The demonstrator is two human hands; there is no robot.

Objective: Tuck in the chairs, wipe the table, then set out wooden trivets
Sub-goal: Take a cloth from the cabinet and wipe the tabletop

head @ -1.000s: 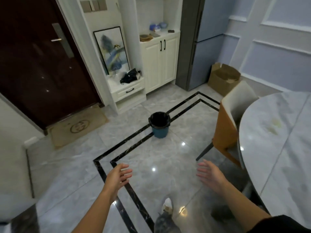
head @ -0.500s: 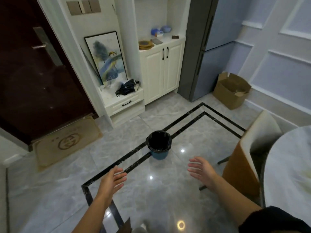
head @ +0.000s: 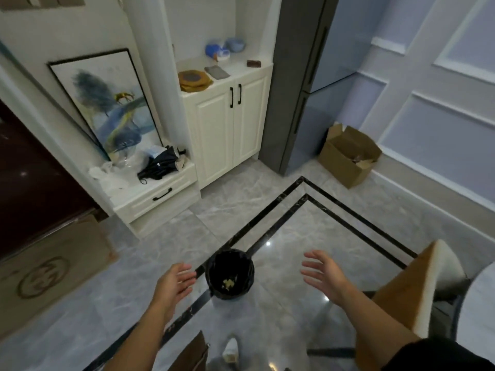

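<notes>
A stack of wooden trivets [head: 194, 80] lies on top of the cream cabinet [head: 227, 124] against the far wall. An orange chair with a white seat back [head: 407, 287] stands at the right, beside the edge of the marble table [head: 479, 311]. My left hand [head: 174, 285] and my right hand [head: 322, 274] are held out over the floor, both empty with fingers apart. They are either side of a black-lined waste bin [head: 229, 274].
A grey fridge [head: 308, 76] stands right of the cabinet, with an open cardboard box [head: 348, 156] on the floor beside it. A framed picture [head: 104, 103] leans over a low drawer unit [head: 155, 196] holding a black umbrella. A doormat [head: 45, 274] lies at the left.
The view has moved forward toward the cabinet; the bin is now between my hands and the table has slid almost out of view at the right. Both hands stay empty.
</notes>
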